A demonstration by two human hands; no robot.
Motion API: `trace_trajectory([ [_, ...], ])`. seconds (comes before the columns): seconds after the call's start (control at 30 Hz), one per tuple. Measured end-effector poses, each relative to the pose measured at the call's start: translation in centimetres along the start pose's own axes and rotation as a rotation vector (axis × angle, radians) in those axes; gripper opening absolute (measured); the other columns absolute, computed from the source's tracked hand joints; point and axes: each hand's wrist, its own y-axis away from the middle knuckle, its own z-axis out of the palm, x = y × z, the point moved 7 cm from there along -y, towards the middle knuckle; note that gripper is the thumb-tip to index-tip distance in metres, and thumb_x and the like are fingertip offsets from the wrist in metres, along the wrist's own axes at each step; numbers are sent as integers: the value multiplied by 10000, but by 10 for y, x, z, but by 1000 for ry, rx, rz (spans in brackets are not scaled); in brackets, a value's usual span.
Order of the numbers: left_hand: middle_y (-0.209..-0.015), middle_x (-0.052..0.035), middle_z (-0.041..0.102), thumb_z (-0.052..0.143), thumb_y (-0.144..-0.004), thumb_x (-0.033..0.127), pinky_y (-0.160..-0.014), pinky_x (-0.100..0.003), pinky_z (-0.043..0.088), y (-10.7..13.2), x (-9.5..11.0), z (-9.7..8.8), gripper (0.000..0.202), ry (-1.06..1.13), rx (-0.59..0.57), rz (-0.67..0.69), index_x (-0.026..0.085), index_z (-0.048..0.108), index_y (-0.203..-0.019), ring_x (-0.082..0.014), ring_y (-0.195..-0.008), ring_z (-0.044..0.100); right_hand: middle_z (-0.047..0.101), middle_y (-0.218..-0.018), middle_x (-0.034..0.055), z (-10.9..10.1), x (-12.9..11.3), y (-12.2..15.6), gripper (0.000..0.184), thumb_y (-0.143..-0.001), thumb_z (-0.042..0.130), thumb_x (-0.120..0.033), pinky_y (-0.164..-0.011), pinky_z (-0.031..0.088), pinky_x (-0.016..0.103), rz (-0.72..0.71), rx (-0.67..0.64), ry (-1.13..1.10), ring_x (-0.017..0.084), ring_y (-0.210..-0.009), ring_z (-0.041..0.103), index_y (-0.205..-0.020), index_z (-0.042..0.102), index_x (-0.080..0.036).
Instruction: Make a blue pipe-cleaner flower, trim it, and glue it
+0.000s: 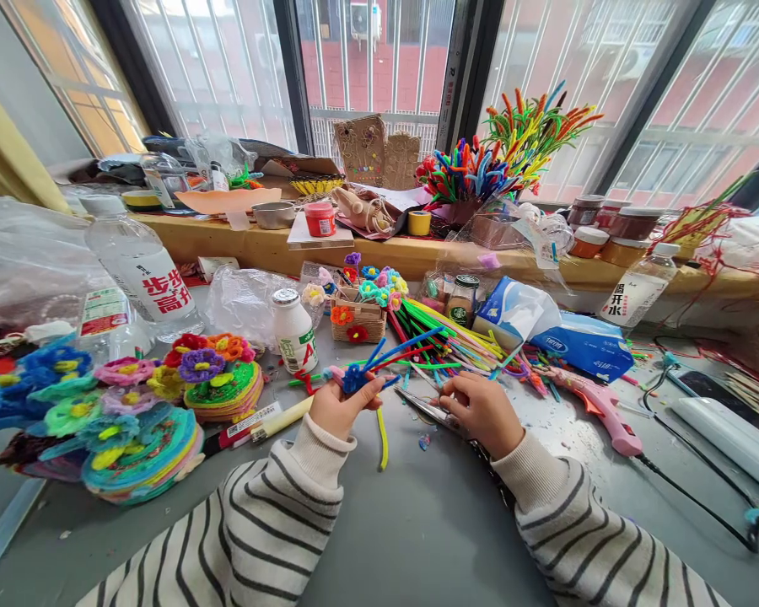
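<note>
My left hand (336, 408) is closed around a small bundle of pipe cleaners (372, 368), mostly blue with a red one, their ends fanning up to the right; a yellow stem (383, 438) hangs below the hand. My right hand (481, 411) rests on the grey table and grips a pair of scissors (431, 410), blades pointing left toward the bundle. Both wrists wear striped sleeves. A loose pile of coloured pipe cleaners (446, 341) lies just beyond the hands.
Stacks of pipe-cleaner flowers (132, 413) fill the left. A small white bottle (294, 333), a flower basket (357, 316), tissue packs (553, 333) and a pink glue gun (598, 405) with its cable stand around. Water bottle (142, 270) at left; cluttered wooden sill (417, 253) behind.
</note>
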Motion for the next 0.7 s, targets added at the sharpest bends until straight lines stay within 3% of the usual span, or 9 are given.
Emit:
trace_trajectory([
  [0.13,-460,42,551,692,-369,199,-399,-165,459,0,-4,1,270,70,12,-47,99,518,-550,-64,-369,510,542,-539,17,-2,19,-2,95,-650,533,-239,-497,379,247,106,5,-22,143,-511,490,-661,581,-158],
  [0.23,-432,45,549,695,-373,181,-408,-162,461,2,-9,5,269,88,-25,-137,111,523,-567,-66,-362,514,583,-636,36,-3,16,-2,137,-675,497,-195,-545,414,246,105,4,-81,142,-575,520,-773,581,-148],
  [0.4,-416,24,560,682,-424,138,-400,-158,463,8,-25,17,214,88,-171,-364,120,533,-576,-72,-380,524,550,-784,23,-6,-27,4,268,-753,397,-205,-522,430,186,-123,1,-415,100,-626,510,-1007,481,-209],
  [0.5,-430,13,572,664,-466,110,-407,-159,466,10,-30,18,173,87,-185,-416,122,534,-581,-76,-390,534,524,-832,33,-11,-44,9,311,-761,367,-165,-572,424,215,-217,67,-388,102,-622,493,-1049,460,-234],
  [0.7,-442,10,575,624,-525,78,-415,-150,463,10,-29,16,105,130,-160,-423,119,546,-583,-67,-384,528,508,-915,49,-11,-50,14,387,-764,333,-121,-693,405,264,-293,81,-336,143,-803,483,-1127,379,-245],
])
